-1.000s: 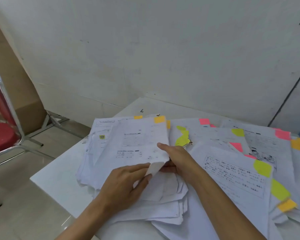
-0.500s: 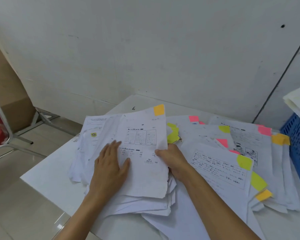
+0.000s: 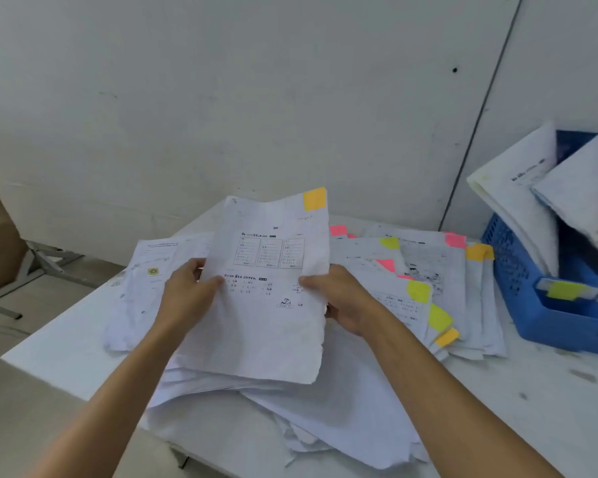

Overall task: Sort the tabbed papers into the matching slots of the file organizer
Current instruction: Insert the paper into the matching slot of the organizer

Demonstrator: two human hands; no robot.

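A printed sheet with an orange tab (image 3: 314,199) at its top right corner, the orange-tabbed paper (image 3: 270,326), is lifted and tilted above the spread pile of papers (image 3: 387,401) on the white table (image 3: 59,353). My left hand (image 3: 187,294) grips its left edge and my right hand (image 3: 339,298) grips its right edge, thumbs on the front. The blue file organizer (image 3: 518,270) stands at the right edge with white papers in its slots and a yellow-green label (image 3: 565,290) on a front divider.
Sheets with pink, yellow-green and orange tabs (image 3: 439,317) fan out between my right hand and the organizer. A grey wall runs behind the table. A metal chair frame (image 3: 49,260) stands on the floor at left, beyond the table's left edge.
The orange-tabbed paper has gone from lying on the pile under my flat left hand to being held up by both hands. The view has swung right, so the blue organizer shows more.
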